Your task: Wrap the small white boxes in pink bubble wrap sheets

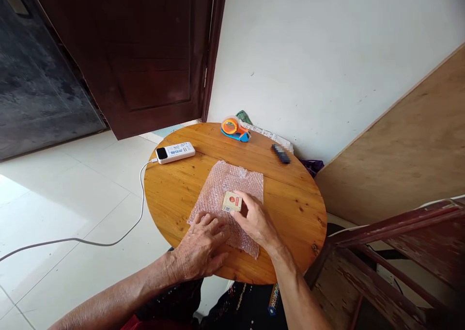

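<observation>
A pinkish sheet of bubble wrap [210, 189] lies spread on the round wooden table. On it is a small beige box [231, 201] with a red round mark and a barcode-like patch. My right hand [254, 218] grips this box at its right side, thumb in front and fingers behind. My left hand [201, 240] rests palm down over the near left edge of the wrap, fingers stretched out and holding nothing. The part of the wrap beneath my left hand is hidden.
Toward the back of the wooden table [301, 199] sit an orange and blue tape dispenser [236, 129] and a blurred dark object [281, 153]. A white power bank [176, 152] with a cable [140, 199] lies at the left edge. A wall and a dark red door stand behind.
</observation>
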`<state>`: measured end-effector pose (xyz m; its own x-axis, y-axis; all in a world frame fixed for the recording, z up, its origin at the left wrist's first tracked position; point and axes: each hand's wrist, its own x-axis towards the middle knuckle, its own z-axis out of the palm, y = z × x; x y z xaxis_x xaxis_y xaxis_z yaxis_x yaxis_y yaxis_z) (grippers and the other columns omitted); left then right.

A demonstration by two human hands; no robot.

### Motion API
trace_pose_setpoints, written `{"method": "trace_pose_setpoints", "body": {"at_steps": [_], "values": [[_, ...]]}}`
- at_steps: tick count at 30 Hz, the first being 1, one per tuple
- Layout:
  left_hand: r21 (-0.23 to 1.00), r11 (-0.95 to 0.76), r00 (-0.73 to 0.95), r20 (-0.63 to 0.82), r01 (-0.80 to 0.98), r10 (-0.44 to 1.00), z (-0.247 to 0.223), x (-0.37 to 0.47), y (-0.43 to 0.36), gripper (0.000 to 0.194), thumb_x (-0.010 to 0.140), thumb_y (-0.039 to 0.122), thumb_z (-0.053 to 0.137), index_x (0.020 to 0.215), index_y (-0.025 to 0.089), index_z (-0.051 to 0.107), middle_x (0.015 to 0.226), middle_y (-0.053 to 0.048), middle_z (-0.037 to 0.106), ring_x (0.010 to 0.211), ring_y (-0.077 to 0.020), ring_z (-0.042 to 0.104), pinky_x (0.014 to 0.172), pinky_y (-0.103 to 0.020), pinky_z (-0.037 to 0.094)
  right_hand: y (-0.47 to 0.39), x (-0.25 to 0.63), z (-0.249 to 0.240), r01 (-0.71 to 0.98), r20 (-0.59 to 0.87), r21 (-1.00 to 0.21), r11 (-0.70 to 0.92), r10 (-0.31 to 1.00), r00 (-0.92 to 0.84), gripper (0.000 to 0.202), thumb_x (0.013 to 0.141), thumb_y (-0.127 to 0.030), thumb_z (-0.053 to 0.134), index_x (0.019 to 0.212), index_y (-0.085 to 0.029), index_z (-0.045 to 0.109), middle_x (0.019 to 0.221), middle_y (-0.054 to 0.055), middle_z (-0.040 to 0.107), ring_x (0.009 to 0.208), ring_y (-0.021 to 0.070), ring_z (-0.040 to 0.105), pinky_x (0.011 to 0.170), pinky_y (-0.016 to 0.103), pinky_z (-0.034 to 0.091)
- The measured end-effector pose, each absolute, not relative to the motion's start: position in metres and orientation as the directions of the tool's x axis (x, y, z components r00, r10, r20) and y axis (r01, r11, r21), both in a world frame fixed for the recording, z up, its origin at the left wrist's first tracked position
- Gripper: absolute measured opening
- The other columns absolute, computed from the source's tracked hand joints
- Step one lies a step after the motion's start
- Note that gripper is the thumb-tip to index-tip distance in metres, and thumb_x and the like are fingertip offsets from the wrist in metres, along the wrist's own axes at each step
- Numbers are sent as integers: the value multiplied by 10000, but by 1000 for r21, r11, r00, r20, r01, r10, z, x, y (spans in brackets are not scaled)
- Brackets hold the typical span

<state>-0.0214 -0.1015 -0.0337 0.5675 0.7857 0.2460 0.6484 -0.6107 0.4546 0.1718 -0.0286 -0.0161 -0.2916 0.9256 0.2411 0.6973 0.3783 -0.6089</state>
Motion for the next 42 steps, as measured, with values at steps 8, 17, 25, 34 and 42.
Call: {"method": "trace_pose_setpoints", "body": {"at_steps": [8,17,25,34,42], "values": [[467,-599,546,261,651,796,-39,-20,-102,318,817,329,644,1121,235,633,1284,-73,586,1119,-287,482,1041,-519,322,-28,179,-31,666,191,-670,328,943,-272,547,779,-215,546,1325,-211,521,1254,95,659,1149,242,617,1017,427,477],[440,-609,553,265,660,790,-38,-20,-102,310,827,318,630,1126,234,621,1287,-59,586,1133,-280,480,1037,-500,332,-34,174,-48,695,311,-618,368,926,-214,556,816,-236,521,1368,-181,485,1336,129,612,1231,257,574,1059,449,452],[425,-615,559,263,665,786,-37,-21,-104,329,858,315,590,1177,230,598,1284,-65,587,1124,-276,484,1033,-504,330,-35,177,-48,632,332,-671,389,919,-213,582,820,-225,517,1394,-169,440,1370,139,574,1267,250,546,1081,435,440],[451,-617,535,311,644,786,-42,-21,-104,322,830,285,625,1147,226,605,1283,-61,591,1111,-271,485,1014,-492,331,-34,181,-53,557,315,-744,370,929,-196,590,803,-194,541,1387,-202,454,1350,116,592,1239,247,571,1075,437,452],[430,-630,529,343,647,777,-43,-18,-103,319,823,287,638,1136,232,607,1228,-58,613,1084,-264,505,997,-489,349,-27,185,-61,527,324,-761,378,926,-196,560,809,-187,521,1366,-222,483,1327,104,614,1212,247,596,1051,446,477]]}}
